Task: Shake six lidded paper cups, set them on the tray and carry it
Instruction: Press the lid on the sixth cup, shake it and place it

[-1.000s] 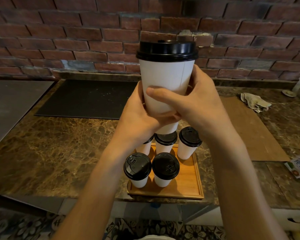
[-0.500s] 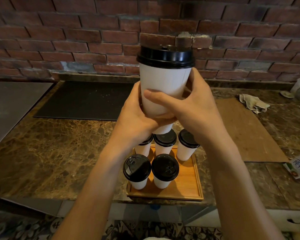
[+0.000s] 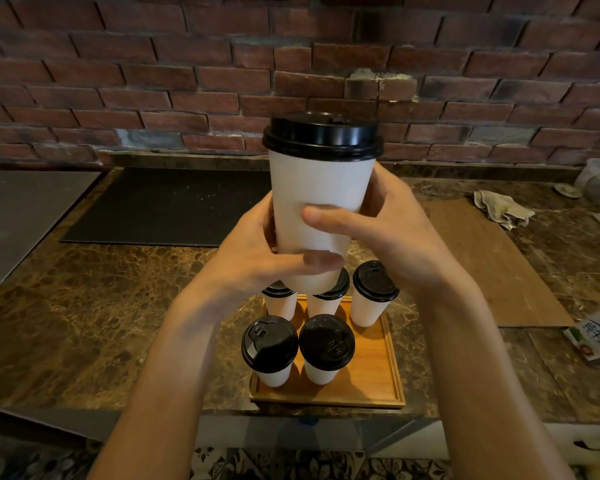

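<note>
Above the worktop's (image 3: 101, 306) tray (image 3: 371, 375), left hand (image 3: 253, 261) and right hand (image 3: 399, 237) clasp an upright, lid-up cup (image 3: 321, 188), half hiding rear cups (image 3: 280, 304).

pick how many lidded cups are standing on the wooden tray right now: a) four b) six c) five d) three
c: five cups stand on the tray, three behind and two in front, while the left hand and right hand hold the sixth cup above them.

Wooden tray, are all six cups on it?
No, five lidded cups stand on the wooden tray; left hand and right hand hold the sixth cup.
</note>
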### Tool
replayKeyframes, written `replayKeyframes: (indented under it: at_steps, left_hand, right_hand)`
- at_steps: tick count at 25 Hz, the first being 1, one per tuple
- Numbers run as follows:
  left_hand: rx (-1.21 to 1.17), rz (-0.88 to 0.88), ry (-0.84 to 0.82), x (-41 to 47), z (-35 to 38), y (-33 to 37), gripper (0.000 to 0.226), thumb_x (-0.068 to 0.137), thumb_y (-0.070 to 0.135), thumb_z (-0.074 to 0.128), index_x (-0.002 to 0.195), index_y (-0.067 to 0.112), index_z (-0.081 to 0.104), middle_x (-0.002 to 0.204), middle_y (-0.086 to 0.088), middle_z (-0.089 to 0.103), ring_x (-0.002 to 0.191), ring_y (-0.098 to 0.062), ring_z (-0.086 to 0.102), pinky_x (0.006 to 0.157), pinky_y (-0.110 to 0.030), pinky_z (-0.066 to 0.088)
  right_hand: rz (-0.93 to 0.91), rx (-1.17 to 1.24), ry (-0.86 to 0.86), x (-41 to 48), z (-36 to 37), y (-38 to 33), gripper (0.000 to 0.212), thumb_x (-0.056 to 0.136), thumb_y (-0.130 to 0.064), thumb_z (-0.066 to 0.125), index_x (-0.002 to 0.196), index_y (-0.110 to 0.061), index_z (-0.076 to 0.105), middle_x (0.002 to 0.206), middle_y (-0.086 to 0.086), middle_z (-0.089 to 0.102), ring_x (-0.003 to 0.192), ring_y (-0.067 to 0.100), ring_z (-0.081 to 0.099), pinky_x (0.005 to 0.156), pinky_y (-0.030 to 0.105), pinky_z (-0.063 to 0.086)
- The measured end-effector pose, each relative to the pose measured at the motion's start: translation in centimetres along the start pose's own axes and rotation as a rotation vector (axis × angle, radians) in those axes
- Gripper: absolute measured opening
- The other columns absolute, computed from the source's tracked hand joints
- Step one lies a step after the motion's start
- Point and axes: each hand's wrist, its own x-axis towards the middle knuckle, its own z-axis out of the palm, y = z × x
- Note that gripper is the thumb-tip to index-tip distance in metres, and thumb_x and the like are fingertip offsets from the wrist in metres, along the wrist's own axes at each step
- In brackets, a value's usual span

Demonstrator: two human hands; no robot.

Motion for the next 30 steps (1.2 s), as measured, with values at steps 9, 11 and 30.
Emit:
replayKeyframes:
  at_steps: [9,11,30]
  left_hand:
    - [0.066,0.061,0.172,1.0,0.8,0.2,0.066,0.057,0.019,0.083,0.110,0.040,0.048,0.099,0.033,0.064,0.099,0.010,0.060,0.069,-0.005,0.048]
    - [0.094,0.091,0.211,1.2,1.2,0.3,0.067,0.059,0.020,0.082,0.111,0.042,0.046,0.101,0.035,0.063,0.101,0.012,0.059,0.072,-0.004,0.047]
    - [0.121,0.056,0.171,1.9,0.8,0.4,0.064,0.064,0.020,0.078,0.110,0.050,0.046,0.100,0.035,0.061,0.099,0.012,0.058,0.071,-0.004,0.047]
  right_hand:
    - [-0.019,-0.189,0.159,0.3,1.0,-1.4,0.070,0.070,-0.041,0.083,0.130,-0.023,0.050,0.117,-0.009,0.061,0.107,0.005,0.060,0.085,0.031,0.058]
    - [-0.014,-0.226,0.215,0.3,1.2,-1.6,0.073,0.070,-0.041,0.084,0.132,-0.024,0.048,0.118,-0.010,0.060,0.107,0.004,0.058,0.086,0.031,0.057]
    - [-0.057,-0.185,0.243,1.0,0.1,-0.7,0.068,0.070,-0.040,0.084,0.128,-0.027,0.051,0.117,-0.012,0.062,0.106,0.002,0.060,0.085,0.031,0.058]
